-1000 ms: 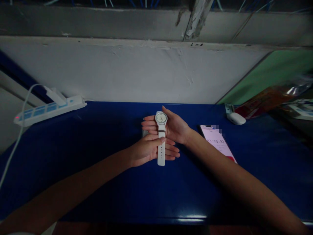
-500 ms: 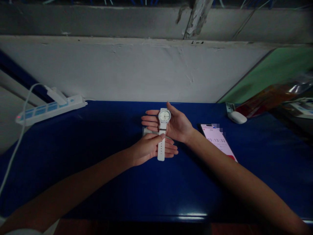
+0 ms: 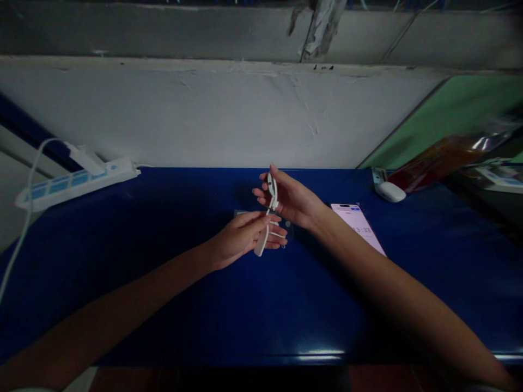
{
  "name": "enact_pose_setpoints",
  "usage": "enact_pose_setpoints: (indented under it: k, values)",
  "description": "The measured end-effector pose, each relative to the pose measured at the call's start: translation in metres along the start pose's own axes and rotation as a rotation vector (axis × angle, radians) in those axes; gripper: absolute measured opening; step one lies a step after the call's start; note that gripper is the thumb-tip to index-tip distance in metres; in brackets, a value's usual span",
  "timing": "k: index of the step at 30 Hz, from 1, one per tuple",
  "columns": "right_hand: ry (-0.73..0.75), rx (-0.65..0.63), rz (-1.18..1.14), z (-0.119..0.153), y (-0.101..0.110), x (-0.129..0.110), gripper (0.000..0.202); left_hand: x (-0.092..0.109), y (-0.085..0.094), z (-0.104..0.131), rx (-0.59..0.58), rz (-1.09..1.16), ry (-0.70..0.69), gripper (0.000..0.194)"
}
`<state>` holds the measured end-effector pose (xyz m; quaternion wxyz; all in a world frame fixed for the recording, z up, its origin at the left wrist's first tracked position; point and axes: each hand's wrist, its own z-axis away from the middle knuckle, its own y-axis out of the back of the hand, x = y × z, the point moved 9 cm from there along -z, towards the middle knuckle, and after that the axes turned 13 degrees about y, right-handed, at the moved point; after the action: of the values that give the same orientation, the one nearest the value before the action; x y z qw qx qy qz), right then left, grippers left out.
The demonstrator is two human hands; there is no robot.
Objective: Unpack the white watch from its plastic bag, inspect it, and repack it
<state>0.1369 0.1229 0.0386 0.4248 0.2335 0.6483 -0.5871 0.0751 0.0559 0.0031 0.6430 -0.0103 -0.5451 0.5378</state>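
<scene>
A white wristwatch [image 3: 273, 191] is held above the blue table, turned edge-on so that its dial faces away from view. My left hand [image 3: 239, 237] pinches the strap between thumb and fingers, and the strap's free end hangs below the thumb. Around the watch case curl the thumb and fingers of my right hand [image 3: 296, 201]. A small pale, partly see-through item lies on the table beneath the hands, mostly hidden by them; its kind cannot be made out.
On the blue table [image 3: 229, 316], a phone [image 3: 359, 226] showing a timer lies right of my hands, partly behind my right forearm. Farther right are a white mouse-like object [image 3: 391, 191] and a reddish plastic package [image 3: 437, 160]. A power strip [image 3: 77, 182] with a plugged-in cable sits at left.
The watch has turned from dial-up to edge-on. My right hand has gone from lying flat under it to curling round its case. My left hand still pinches the strap.
</scene>
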Motion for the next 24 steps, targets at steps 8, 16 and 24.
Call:
enact_pose_setpoints:
  k: [8,16,24]
  values:
    - [0.031,-0.04,-0.015,0.006,-0.011,0.007,0.022,-0.003,-0.008,-0.001,-0.118,0.086,-0.041,0.016]
    - [-0.104,-0.14,-0.062,0.013,-0.024,0.019,0.025,-0.017,-0.01,-0.003,-0.156,0.078,0.042,0.018]
    - [-0.167,-0.169,-0.123,0.013,-0.021,0.019,0.036,-0.018,-0.013,-0.001,-0.192,0.072,0.073,0.016]
